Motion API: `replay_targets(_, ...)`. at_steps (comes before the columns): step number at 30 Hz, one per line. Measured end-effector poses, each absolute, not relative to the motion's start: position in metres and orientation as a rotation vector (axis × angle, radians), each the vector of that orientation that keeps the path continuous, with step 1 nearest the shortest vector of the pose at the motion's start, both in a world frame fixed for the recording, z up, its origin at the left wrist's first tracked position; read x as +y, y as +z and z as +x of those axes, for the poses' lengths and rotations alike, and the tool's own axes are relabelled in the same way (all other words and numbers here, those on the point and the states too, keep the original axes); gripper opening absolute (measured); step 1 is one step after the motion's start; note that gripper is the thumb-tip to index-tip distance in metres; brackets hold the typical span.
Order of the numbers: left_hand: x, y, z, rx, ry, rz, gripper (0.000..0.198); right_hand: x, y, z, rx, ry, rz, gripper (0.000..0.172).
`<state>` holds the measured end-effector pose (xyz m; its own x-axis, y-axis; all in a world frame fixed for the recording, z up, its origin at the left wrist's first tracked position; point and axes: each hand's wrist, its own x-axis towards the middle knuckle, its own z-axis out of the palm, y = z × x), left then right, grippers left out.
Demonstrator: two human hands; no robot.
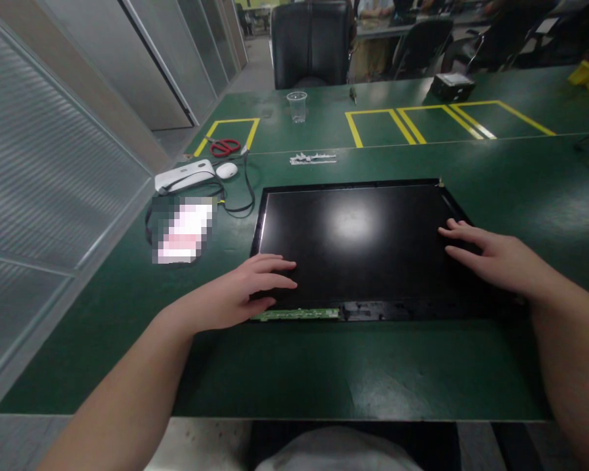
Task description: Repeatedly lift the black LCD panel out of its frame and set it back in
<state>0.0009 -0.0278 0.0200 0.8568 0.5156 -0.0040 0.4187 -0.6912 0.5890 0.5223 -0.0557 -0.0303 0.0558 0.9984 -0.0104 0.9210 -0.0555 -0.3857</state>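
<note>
A black flat display panel (pixel 358 242) lies face up on the green table (pixel 324 366). A green circuit strip (pixel 297 314) runs along its near edge. My left hand (pixel 248 291) rests open on the panel's near left corner, fingers stretched flat. On the panel's right side lies my right hand (pixel 491 258), also open with its fingers spread and pointing left. Neither hand holds anything.
At the table's left lie a white device (pixel 184 175), a white mouse (pixel 226 170), a black cable (pixel 243 196) and red scissors (pixel 224 147). A clear plastic cup (pixel 297 106), a strip of small parts (pixel 313 158) and a black box (pixel 452 86) stand farther back. A black chair (pixel 311 42) faces the far side.
</note>
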Motion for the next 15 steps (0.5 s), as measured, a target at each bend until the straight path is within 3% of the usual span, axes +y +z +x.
replay_targets(15,-0.0284,0.0204,0.0022,0.682,0.216,2.417,0.046,-0.056,-0.0367,0.5279,-1.914,0.397,-2.035,0.065)
